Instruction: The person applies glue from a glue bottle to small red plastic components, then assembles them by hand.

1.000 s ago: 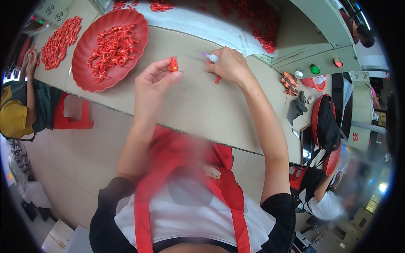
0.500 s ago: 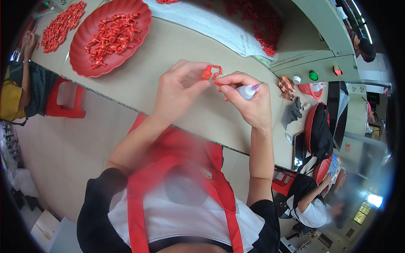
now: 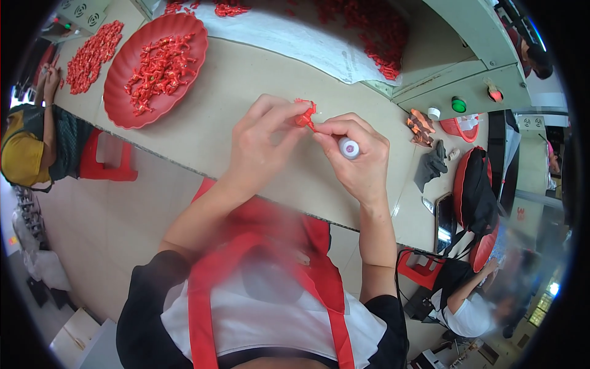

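Pieces (image 3: 161, 74) of glossy red, thin and bent like little limbs, are lying heaped in a wide red dish (image 3: 117, 107), whose wall is fanning out in smooth scallops and whose rim is showing bare around the pile. Beside it, a denser heap of small red pieces (image 3: 92, 58) is spreading straight on the pale, smooth bench (image 3: 215, 123), towards a co-worker's hands (image 3: 50, 80). Beyond, a pale green metal cabinet (image 3: 445, 89) is standing open at the front, holding a creased white sheet (image 3: 270, 52) with more red pieces (image 3: 384, 58) scattered over it, many of them sinking into shadow. Over the middle of the bench, the two hands are working close together: the left hand (image 3: 261, 135) is pinching a single red piece (image 3: 305, 115) between thumb and fingers, while the right hand (image 3: 367, 163) is meeting its lower end with thumb and forefinger and gripping a small white bottle (image 3: 348, 146), which is turning a round end with a purple centre upward. To the right, a red plastic basket (image 3: 453, 129) is holding something white, too small to make out. Near it, a white round cap (image 3: 434, 113), a crumpled orange-and-brown patterned cloth (image 3: 420, 128) and a limp grey cloth (image 3: 430, 166) are lying on the bench, with a dark, shiny phone (image 3: 444, 218) resting nearer the edge.
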### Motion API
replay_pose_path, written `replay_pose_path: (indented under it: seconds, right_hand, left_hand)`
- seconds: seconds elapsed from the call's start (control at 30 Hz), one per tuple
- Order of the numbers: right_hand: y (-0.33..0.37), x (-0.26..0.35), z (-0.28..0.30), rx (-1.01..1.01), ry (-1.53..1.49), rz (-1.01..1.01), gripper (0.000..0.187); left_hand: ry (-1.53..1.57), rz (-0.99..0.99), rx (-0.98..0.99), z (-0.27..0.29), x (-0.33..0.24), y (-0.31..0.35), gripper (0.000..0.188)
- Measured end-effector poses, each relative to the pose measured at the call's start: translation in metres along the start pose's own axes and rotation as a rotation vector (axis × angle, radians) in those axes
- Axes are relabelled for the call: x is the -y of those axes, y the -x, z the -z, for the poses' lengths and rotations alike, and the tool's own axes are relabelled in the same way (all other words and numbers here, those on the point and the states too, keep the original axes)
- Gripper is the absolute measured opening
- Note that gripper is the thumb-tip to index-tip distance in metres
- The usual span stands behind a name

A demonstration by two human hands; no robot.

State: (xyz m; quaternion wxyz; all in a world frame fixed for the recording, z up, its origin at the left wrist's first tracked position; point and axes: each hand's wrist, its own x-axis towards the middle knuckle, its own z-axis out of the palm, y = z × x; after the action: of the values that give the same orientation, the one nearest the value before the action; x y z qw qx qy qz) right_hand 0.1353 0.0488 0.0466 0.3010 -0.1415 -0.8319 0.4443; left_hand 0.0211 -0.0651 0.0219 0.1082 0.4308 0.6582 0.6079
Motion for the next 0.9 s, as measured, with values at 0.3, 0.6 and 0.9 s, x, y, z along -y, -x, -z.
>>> replay_pose_path:
  seconds: [0.3,0.6,0.9]
  right_hand:
    - [0.001,-0.001,-0.001,-0.088,-0.154,-0.339,0.011]
    - [-0.002,-0.010,0.004,-0.008,-0.122,-0.208,0.007]
    - [-0.001,-0.011,0.001,-0.031,-0.142,-0.290,0.007]
  left_hand:
    - [0.017,0.019,0.009,-0.004,0.000,-0.004,0.032]
    - [-0.062,0.104,0.051,-0.002,-0.006,-0.006,0.030]
    - [-0.099,0.117,0.038,-0.005,-0.007,-0.005,0.030]
